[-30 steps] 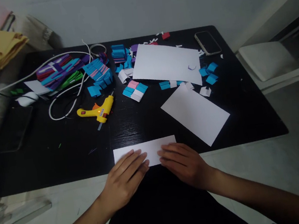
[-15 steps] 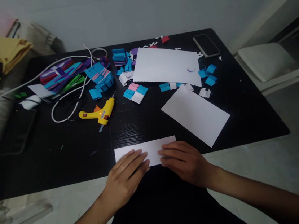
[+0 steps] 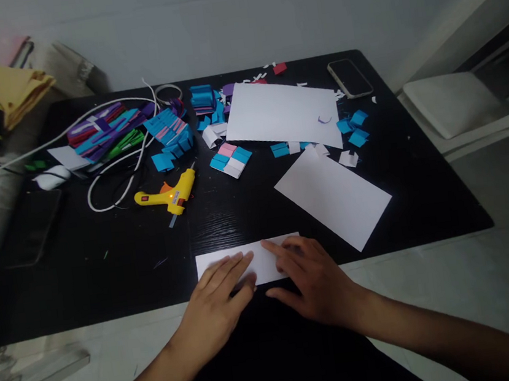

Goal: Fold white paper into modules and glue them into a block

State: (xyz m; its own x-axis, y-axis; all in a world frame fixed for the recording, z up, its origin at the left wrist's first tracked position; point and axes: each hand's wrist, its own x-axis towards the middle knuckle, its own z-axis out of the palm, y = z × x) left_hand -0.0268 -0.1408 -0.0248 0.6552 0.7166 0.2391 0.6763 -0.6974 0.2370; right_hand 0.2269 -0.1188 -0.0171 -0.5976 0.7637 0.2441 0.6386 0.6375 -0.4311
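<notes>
A white paper strip (image 3: 262, 252) lies along the front edge of the black table. On its left part rests my left hand (image 3: 224, 299), palm down with the fingers stretched out. My right hand (image 3: 314, 279) is over the right part, fingers apart, the index fingertip touching the strip near its far edge and the thumb off to the near side. A white sheet (image 3: 336, 199) lies turned at an angle beyond my right hand. Farther off sits a small square of pink, blue and white folded paper (image 3: 231, 160).
A yellow glue gun (image 3: 169, 195) lies left of centre, near a white cable (image 3: 90, 195). Bundles of coloured strips (image 3: 108, 131) are at the back left. A large white sheet (image 3: 282, 113), blue pieces (image 3: 358, 128) and a phone (image 3: 349, 78) are at the back right.
My right hand has spread its fingers; the index finger has moved toward the strip's far edge, and the thumb has come away toward me. My left hand has barely shifted.
</notes>
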